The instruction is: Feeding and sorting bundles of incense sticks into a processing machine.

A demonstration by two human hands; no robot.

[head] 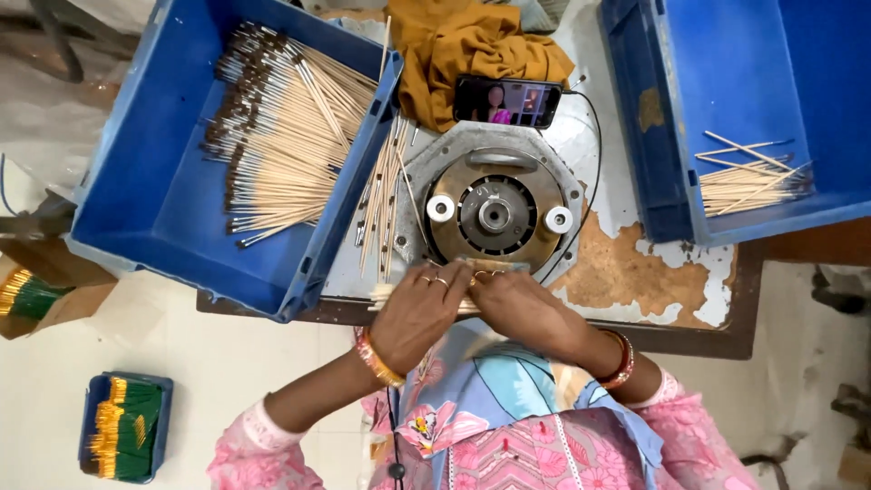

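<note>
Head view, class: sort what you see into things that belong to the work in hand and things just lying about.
In the work:
left hand and right hand, holding wooden sticks
round metal machine
left blue crate of tipped sticks
right blue crate

Lying about:
phone
mustard cloth
floor box of green-and-yellow sticks

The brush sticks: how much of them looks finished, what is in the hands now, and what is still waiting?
Done, it seems: a large pile of tipped sticks fills the left blue crate. In hand: the left hand and right hand press a small bundle of sticks together at the round metal machine. Left: loose sticks beside the machine, and a few plain sticks in the right blue crate.
</note>
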